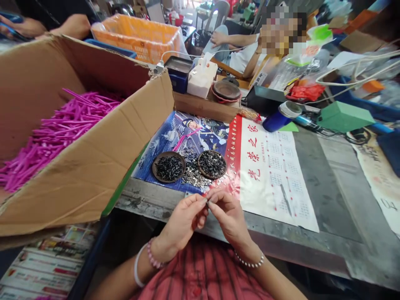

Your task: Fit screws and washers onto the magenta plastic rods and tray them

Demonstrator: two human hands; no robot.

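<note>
left hand (189,216) and right hand (228,214) are pinching a tiny dark part (207,203) by the poster's (256,191) near edge; working fully over the poster is probably making drops easier to catch.

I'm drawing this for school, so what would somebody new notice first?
Probably the heap of bright pinkish-purple sticks in the big cardboard box on the left. Next might come two round dishes of small dark pieces on the poster in the middle, with shiny bits scattered between them. In front, the person's hands pinch a tiny thing, too small to make out.
</note>
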